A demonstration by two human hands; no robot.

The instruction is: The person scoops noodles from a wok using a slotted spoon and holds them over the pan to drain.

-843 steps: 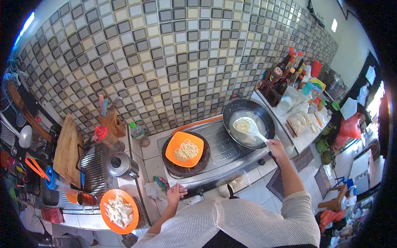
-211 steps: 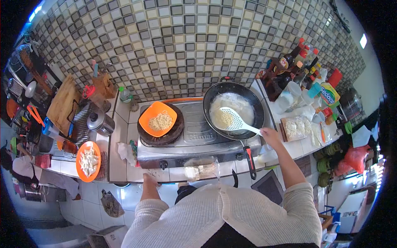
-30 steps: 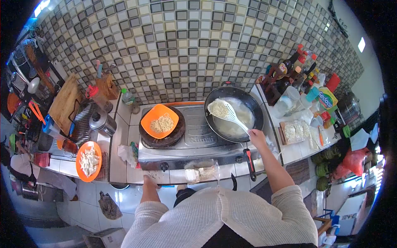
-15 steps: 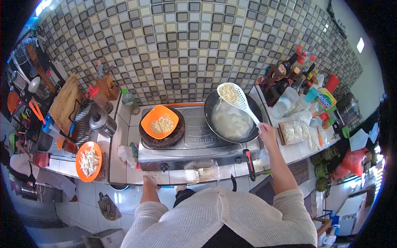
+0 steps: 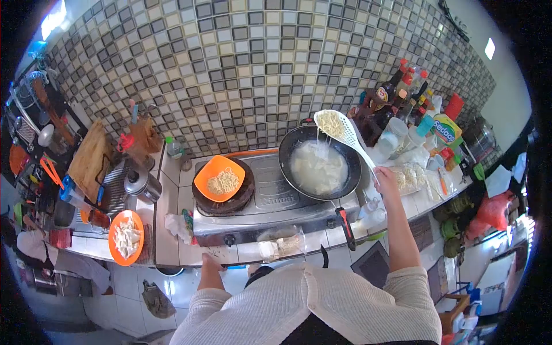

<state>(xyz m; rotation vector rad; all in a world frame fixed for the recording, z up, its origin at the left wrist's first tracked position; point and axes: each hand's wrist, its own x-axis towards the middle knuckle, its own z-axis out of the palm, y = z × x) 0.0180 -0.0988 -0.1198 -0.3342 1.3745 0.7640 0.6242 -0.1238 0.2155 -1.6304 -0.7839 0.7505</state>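
Note:
My right hand (image 5: 387, 180) is closed around the handle of a white slotted skimmer (image 5: 349, 137). A clump of noodles (image 5: 330, 123) lies in the skimmer's bowl, and liquid streams from it into the black pan (image 5: 286, 167) below. Cloudy, whitish liquid (image 5: 318, 168) fills the pan, with pale pieces partly visible in it. My left hand (image 5: 212, 263) is low by the counter's front edge, below the stove; its fingers are too indistinct to read. On the left burner stands an orange bowl (image 5: 202, 177) holding more noodles (image 5: 224, 181).
The pan's handle (image 5: 345, 229) juts over the stove front. A plastic packet (image 5: 282, 247) lies at the counter edge. Left are an orange plate (image 5: 138, 253) of white pieces and a metal pot (image 5: 142, 185). Several bottles (image 5: 397, 86) crowd the right counter. Another person (image 5: 34, 247) is far left.
My right hand has moved slightly right, carrying the skimmer to the pan's far right rim. Liquid now visibly drips from it. My left hand is still near the counter edge.

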